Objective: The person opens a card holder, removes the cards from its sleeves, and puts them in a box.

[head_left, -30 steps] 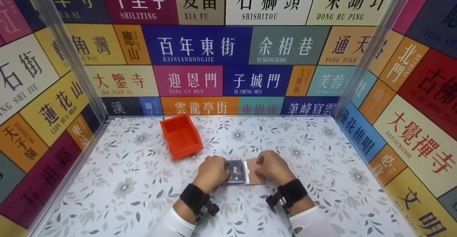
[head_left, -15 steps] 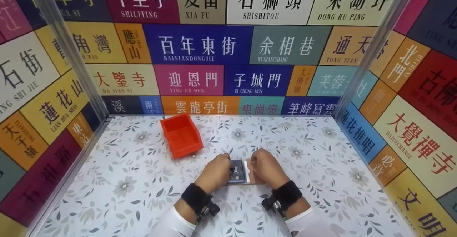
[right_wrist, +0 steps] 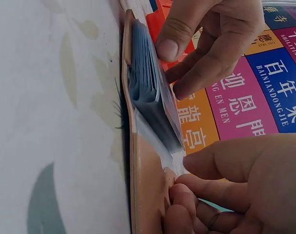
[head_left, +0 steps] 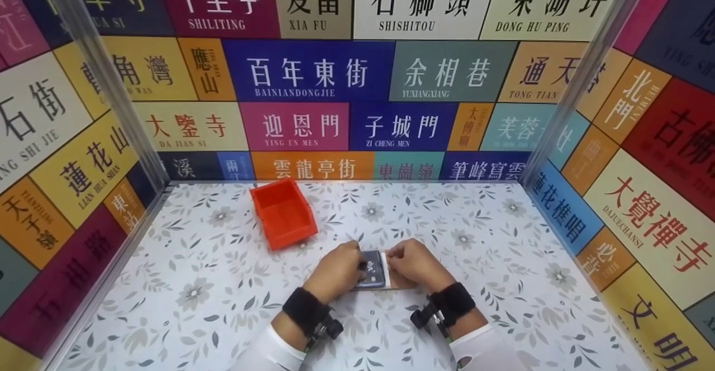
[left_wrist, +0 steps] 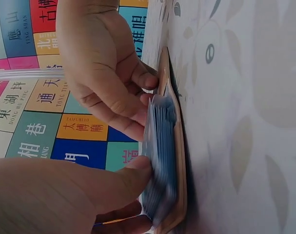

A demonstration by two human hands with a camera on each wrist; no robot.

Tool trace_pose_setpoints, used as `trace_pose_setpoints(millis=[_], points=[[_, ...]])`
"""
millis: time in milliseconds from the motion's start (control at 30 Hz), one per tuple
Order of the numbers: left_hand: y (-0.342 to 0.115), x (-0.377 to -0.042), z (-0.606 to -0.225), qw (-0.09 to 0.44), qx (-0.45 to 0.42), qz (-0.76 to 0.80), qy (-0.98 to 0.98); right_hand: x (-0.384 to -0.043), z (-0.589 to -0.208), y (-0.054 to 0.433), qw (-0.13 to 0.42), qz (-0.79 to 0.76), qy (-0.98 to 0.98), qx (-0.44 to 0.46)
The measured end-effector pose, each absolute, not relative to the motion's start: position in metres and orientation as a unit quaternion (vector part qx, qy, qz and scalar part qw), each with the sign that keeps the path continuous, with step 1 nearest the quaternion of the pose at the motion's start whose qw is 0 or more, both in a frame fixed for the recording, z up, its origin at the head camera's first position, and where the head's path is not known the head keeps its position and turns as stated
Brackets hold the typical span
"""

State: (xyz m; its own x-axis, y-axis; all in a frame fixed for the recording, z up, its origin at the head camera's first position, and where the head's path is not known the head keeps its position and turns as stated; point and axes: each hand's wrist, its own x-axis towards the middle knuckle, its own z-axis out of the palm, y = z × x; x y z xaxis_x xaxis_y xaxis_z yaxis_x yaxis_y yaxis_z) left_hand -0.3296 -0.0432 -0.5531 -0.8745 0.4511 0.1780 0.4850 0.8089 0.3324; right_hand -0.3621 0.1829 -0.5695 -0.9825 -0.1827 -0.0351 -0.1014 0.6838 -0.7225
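Observation:
A tan card holder (head_left: 403, 281) lies spread open on the patterned table, its stack of clear sleeves (left_wrist: 162, 141) on the left half. The top sleeve shows a dark card (head_left: 373, 270) lettered "Vip". My left hand (head_left: 338, 267) holds the left end of the sleeves; its thumb (right_wrist: 168, 48) lies against them, with the fingers at their far side. My right hand (head_left: 416, 262) is at the other half, curled fingers (right_wrist: 179, 192) touching the tan cover and the thumb close to the index finger. A white strip (head_left: 385, 273) shows between the two halves.
An orange-red plastic bin (head_left: 285, 217) stands behind and left of the card holder. Walls covered in coloured Chinese place-name signs (head_left: 301, 128) enclose the table at the back and both sides. A camera (head_left: 329, 326) is strapped to each wrist.
My left fingers have moved right onto the sleeves and card. My right hand went in toward the white strip, and its fingers have shifted there. The bin stays put.

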Motion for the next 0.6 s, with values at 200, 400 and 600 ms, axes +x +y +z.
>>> trace_pose_setpoints(millis=[200, 400, 600], points=[[-0.0406, -0.3274, -0.5552, 0.069, -0.253, -0.17, -0.95, -0.3631, -0.5707, 0.1831, 0.073, -0.424, 0.9, -0.062], [-0.039, -0.3269, -0.5567, 0.063, -0.241, -0.189, -0.95, -0.3638, -0.5706, 0.1811, 0.087, -0.417, 0.902, -0.069], [-0.0383, -0.3275, -0.5573, 0.063, -0.242, -0.185, -0.95, -0.3627, -0.5688, 0.1776, 0.095, -0.421, 0.9, -0.059]])
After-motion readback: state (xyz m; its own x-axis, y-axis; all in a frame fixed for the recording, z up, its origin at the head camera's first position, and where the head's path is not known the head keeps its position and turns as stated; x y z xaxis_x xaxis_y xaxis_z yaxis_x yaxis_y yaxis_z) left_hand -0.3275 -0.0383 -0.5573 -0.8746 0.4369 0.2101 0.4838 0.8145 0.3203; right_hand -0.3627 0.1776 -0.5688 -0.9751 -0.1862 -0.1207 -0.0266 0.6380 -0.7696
